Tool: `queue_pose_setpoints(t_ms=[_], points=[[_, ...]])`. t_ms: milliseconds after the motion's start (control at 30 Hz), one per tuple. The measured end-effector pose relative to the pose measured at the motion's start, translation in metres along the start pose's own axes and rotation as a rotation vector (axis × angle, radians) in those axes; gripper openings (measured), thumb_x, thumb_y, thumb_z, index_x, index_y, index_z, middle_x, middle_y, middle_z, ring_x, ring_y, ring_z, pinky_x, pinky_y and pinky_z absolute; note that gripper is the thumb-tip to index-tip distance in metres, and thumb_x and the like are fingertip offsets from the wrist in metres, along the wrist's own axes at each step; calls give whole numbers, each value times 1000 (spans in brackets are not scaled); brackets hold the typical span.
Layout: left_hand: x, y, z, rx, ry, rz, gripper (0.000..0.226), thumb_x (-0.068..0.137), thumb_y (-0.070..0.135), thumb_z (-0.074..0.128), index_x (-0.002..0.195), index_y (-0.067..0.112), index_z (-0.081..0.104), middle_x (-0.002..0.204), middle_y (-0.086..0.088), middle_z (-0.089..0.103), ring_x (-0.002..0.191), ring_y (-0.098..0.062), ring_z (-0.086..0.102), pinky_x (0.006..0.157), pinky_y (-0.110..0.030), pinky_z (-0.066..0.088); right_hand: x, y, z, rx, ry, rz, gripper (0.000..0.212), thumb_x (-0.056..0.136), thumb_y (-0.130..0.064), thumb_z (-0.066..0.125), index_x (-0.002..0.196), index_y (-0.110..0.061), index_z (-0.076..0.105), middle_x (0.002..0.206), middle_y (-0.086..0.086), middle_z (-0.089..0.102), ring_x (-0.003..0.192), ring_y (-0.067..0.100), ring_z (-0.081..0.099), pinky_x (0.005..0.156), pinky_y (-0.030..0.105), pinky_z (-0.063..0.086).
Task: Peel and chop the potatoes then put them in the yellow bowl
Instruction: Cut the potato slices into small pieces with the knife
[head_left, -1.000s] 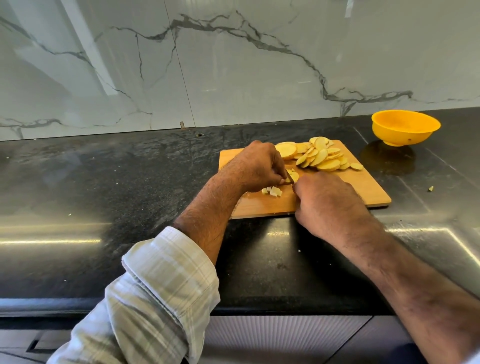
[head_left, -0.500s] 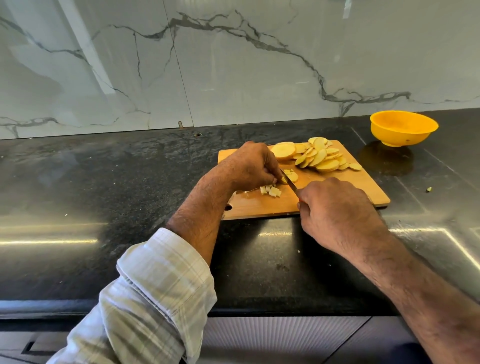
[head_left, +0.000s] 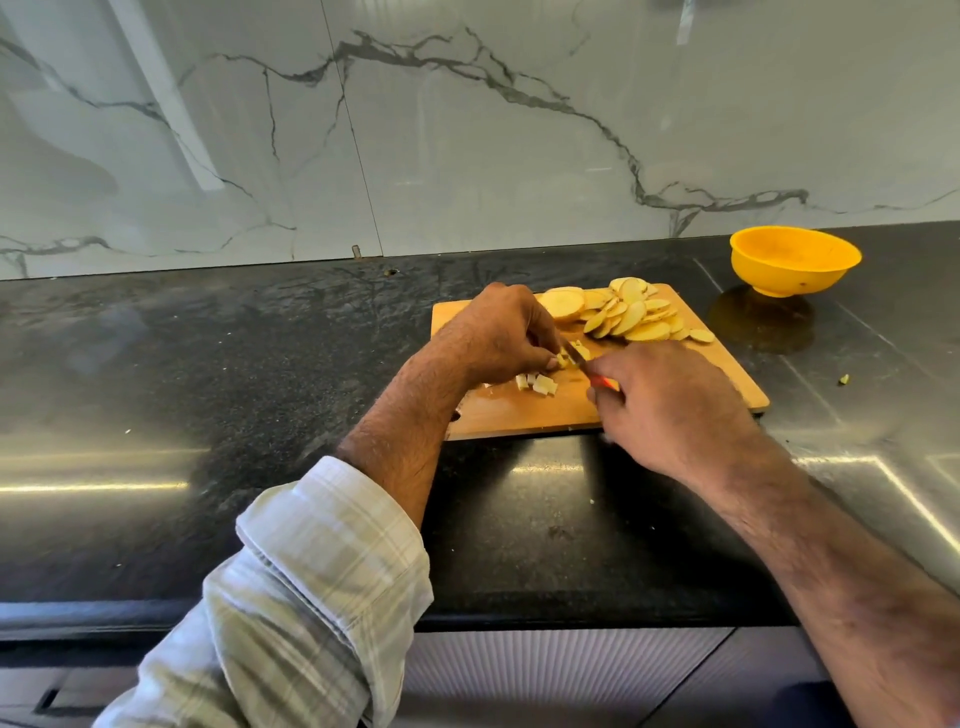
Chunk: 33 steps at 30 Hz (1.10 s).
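Observation:
A wooden cutting board (head_left: 524, 413) lies on the black counter. A pile of round potato slices (head_left: 631, 314) covers its far side. My left hand (head_left: 501, 332) pinches a small stack of potato pieces (head_left: 574, 356) near the board's middle. My right hand (head_left: 670, 405) grips a knife (head_left: 587, 370) with an orange handle, its blade set against that stack. A few small potato cubes (head_left: 537, 384) lie just under my left hand. The yellow bowl (head_left: 795, 260) stands empty at the far right, off the board.
A marble wall rises behind the counter (head_left: 208, 364). A tiny potato scrap (head_left: 844, 380) lies right of the board. The counter's front edge runs below my forearms.
The knife blade came down beside my left fingers and then drew back a little toward me. My left hand stayed on the potato stack.

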<state>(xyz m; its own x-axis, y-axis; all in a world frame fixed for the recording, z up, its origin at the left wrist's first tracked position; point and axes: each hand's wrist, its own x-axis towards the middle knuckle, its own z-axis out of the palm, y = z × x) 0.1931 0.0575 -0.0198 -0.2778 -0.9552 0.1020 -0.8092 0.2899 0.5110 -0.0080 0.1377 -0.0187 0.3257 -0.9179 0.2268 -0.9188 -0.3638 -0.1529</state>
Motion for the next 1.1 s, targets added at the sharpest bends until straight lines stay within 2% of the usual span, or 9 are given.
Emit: queue_pose_setpoints(t_ms=[67,133,267,433,600,767,900,1000,1100], points=[[-3,-2,-4,-32,14,8,12,89,18,84,101,20,83,103,10,77,96,-5,70,94,-32,62,-6,7,-4,-24,37,17,27,100,-44,57,118,-31,72,85,-11,66,74,8,59,62,29,53],[-4,-4,-6,-25,52,26,11,90,19,84,101,22,82,101,12,77,96,-4,70,94,-31,61,-7,12,-7,-76,40,48,28,100,-44,56,120,-31,71,97,-6,69,82,12,60,66,30,53],[-4,-7,-6,-1,117,34,7,92,25,82,100,25,82,99,13,76,94,-4,69,92,-35,62,-5,16,-7,-80,-40,75,31,100,-46,58,125,-32,68,108,-5,68,90,15,59,70,31,51],[-4,-12,-9,0,200,-5,9,95,30,78,103,25,81,97,12,77,90,-4,71,89,-34,63,-2,7,3,-54,-86,19,31,99,-48,57,125,-34,67,97,-10,63,87,10,58,69,30,53],[-5,-15,-14,44,265,-46,11,98,28,74,107,24,81,92,14,72,87,-2,67,88,-32,62,5,-6,3,54,-89,-55,34,99,-47,61,131,-38,67,85,-16,59,75,3,54,61,25,48],[-5,-18,-16,65,267,-69,13,100,27,72,109,23,80,103,8,76,93,-6,68,91,-35,61,12,10,-4,16,-54,12,39,99,-47,61,136,-35,65,111,-8,70,88,10,58,73,29,54],[-5,-17,-17,60,266,-70,14,100,27,72,110,22,80,104,6,76,95,-8,69,92,-35,61,13,3,1,39,-106,-28,33,99,-47,61,128,-37,69,94,-13,68,81,7,61,71,28,58],[-6,-18,-18,57,274,-82,13,100,29,72,109,23,80,102,7,76,95,-7,69,93,-36,61,13,-3,2,112,-111,-58,37,98,-49,62,134,-41,65,79,-18,58,72,3,58,62,24,53],[-6,-19,-17,50,261,-79,15,100,30,72,110,22,79,103,6,76,94,-7,69,93,-37,61,9,6,-1,101,-72,-32,40,98,-49,63,136,-38,64,80,-19,55,78,4,58,68,27,56]])
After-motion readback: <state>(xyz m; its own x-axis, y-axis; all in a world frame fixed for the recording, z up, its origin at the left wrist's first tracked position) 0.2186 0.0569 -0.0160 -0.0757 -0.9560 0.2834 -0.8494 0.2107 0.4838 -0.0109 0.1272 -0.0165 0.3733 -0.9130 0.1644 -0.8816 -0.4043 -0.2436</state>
